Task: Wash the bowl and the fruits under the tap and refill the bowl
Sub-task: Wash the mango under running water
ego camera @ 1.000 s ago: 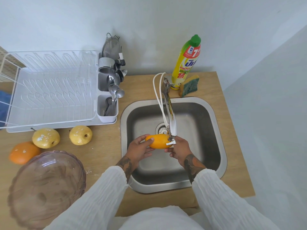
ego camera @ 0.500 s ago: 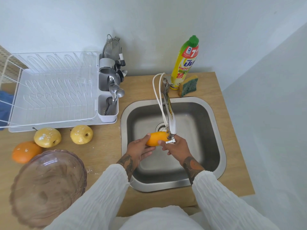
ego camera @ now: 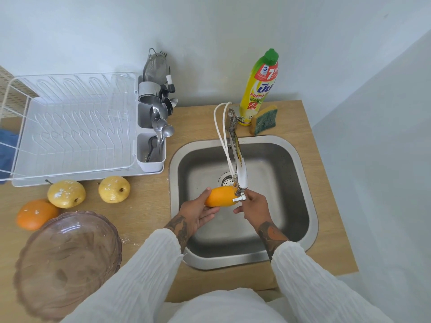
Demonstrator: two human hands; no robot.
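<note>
My left hand (ego camera: 197,212) holds an orange fruit (ego camera: 220,196) under the spout of the tap (ego camera: 239,159), over the steel sink (ego camera: 305,197). My right hand (ego camera: 253,205) touches the fruit's right end beside the small white tap lever, fingers curled at it. A brownish glass bowl (ego camera: 67,262) stands upside down on the wooden counter at lower left. Two yellow apples (ego camera: 66,193) (ego camera: 114,189) and an orange (ego camera: 36,214) dusted with white specks lie on the counter above the bowl.
A white dish rack (ego camera: 74,131) with a cutlery holder (ego camera: 151,150) of spoons stands at the back left. A yellow detergent bottle (ego camera: 260,89) and a sponge (ego camera: 264,120) stand behind the sink. The counter ends right of the sink.
Both hands have turned the orange fruit slightly under the spout; my right hand's fingers have shifted up toward the tap lever. The rest has not moved.
</note>
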